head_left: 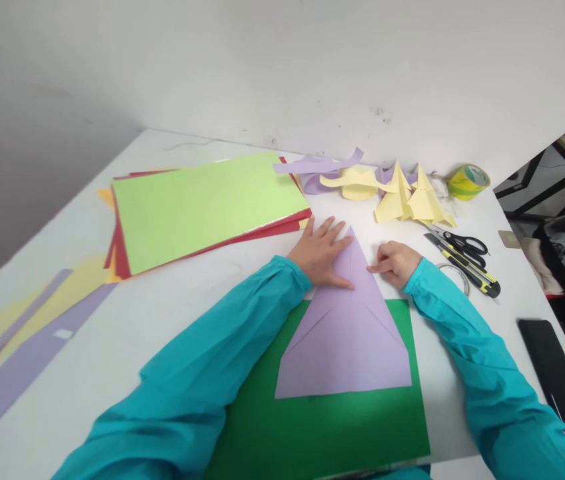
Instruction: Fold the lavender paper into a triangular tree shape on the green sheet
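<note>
A folded lilac paper sheet (347,340), pointed at the far end and wide at the near end, lies partly on a green sheet (322,433). Across its upper left side, my left hand (321,253) rests flat with the fingers spread. My right hand (395,263) is curled at the paper's right edge, one fingertip touching or very close to that edge. No object shows in its closed fingers. Creases run down the middle and slant across both lower sides of the lilac paper.
Left of my hands lies a stack of coloured sheets (207,213). Folded yellow paper shapes (397,197) and a tape roll (468,181) stand by the wall. Scissors (467,245), a utility knife (465,265) and a phone (556,373) are at right; paper strips (27,367) at far left.
</note>
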A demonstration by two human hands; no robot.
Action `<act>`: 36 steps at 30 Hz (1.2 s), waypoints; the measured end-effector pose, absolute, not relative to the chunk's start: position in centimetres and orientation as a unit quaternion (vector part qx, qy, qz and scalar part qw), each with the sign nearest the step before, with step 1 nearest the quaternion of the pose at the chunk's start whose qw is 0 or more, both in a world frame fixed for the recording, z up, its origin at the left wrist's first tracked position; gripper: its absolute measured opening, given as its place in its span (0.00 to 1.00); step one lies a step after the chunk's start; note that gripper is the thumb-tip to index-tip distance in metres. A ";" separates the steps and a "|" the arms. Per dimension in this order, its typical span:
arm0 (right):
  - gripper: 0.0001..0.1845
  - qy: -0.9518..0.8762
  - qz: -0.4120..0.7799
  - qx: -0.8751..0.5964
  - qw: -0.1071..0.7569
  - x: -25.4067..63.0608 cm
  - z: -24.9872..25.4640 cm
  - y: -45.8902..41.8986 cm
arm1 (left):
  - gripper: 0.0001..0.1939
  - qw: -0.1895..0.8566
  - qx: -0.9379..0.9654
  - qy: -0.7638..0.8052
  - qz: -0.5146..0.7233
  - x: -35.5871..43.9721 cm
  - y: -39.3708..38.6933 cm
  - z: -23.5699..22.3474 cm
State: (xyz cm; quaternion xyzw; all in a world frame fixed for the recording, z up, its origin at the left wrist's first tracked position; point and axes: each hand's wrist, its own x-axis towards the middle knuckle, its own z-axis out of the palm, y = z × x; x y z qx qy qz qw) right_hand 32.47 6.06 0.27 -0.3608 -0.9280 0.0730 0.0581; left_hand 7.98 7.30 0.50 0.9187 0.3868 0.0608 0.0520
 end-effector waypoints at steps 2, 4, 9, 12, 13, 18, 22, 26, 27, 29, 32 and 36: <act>0.11 -0.930 0.083 -0.357 0.037 32.6 0.4 5.9 | 0.57 0.052 0.918 0.387 0.061 7.9 7.3 0.5; 0.12 -0.929 0.093 -0.358 0.019 32.8 0.7 5.8 | 0.57 0.053 0.918 0.389 0.059 7.9 7.3 0.5; 0.13 -0.930 0.149 -0.337 0.004 33.4 1.9 5.5 | 0.57 0.054 0.918 0.390 0.057 7.9 7.3 0.4; 0.15 -0.931 0.190 -0.311 0.004 33.8 2.6 5.5 | 0.57 0.054 0.918 0.389 0.059 7.9 7.3 0.4; 0.16 -0.930 0.200 -0.307 0.001 33.9 2.7 5.5 | 0.57 0.054 0.918 0.388 0.058 7.9 7.3 0.4; 0.18 -0.924 0.229 -0.307 -0.021 34.1 3.1 5.4 | 0.57 0.054 0.919 0.387 0.054 7.7 7.5 0.4; 0.18 -0.919 0.232 -0.316 -0.044 34.1 3.3 5.2 | 0.56 0.043 0.919 0.387 0.059 7.3 7.8 0.3; 0.17 -0.908 0.257 -0.322 -0.076 34.2 3.4 5.0 | 0.56 0.035 0.921 0.384 0.062 7.2 7.9 0.2; 0.17 -0.904 0.269 -0.321 -0.079 34.2 3.4 5.0 | 0.56 0.036 0.921 0.384 0.062 7.2 7.9 0.3; 0.16 -0.897 0.293 -0.320 -0.079 34.3 3.4 5.0 | 0.56 0.038 0.920 0.385 0.061 7.2 7.9 0.3; 0.17 -0.884 0.329 -0.322 -0.079 34.3 3.4 4.9 | 0.56 0.039 0.919 0.387 0.058 7.2 7.9 0.3; 0.17 -0.877 0.353 -0.314 -0.090 34.5 3.4 5.0 | 0.56 0.041 0.920 0.386 0.058 7.3 7.9 0.3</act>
